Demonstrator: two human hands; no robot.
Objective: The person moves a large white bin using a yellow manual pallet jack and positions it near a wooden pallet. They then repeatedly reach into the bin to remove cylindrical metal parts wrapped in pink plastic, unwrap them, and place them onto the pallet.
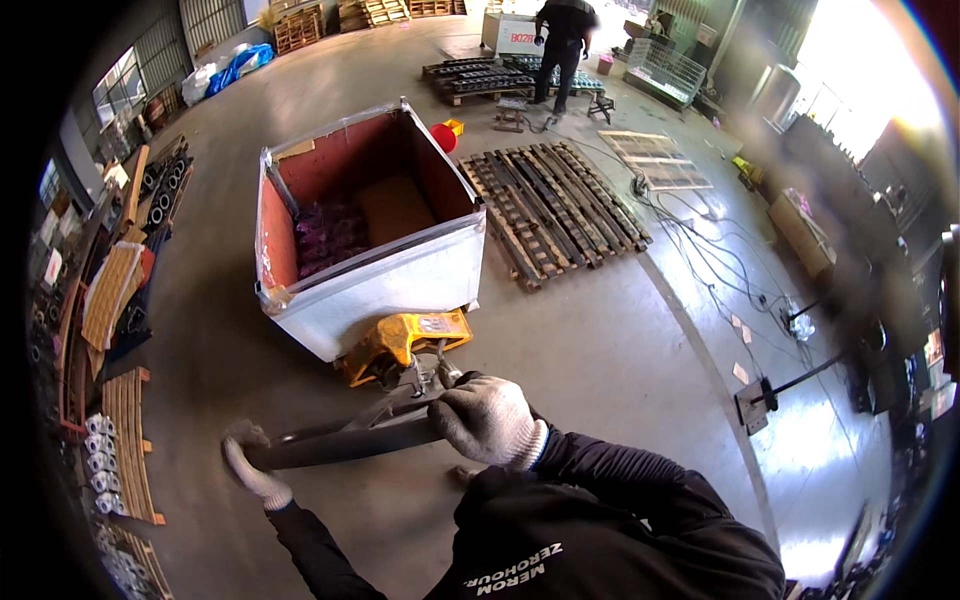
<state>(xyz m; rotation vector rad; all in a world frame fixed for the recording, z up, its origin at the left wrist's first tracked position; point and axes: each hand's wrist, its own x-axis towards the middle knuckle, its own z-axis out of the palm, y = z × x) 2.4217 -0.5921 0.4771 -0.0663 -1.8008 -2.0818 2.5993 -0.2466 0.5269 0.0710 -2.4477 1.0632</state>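
Both hands wear pale knitted work gloves and grip the dark handle (345,446) of a yellow pallet jack. At the handle's left end, my left hand (255,466) is wrapped round the corner. My right hand (489,420) is closed over its right end, hiding the grip there. The jack's yellow body (408,338) sits against the near side of a large white-walled bin (385,280). Reddish-brown inner walls show in the bin, with purple crumpled material (330,236) on its floor. The jack's forks are hidden.
Stacked wooden slats or pallets (553,210) lie right of the bin, beside a red bucket-like thing (444,137). Cables (700,240) trail over the floor on the right. A person (566,45) in dark clothes stands at the back. Metal parts and pallets (125,440) line the left.
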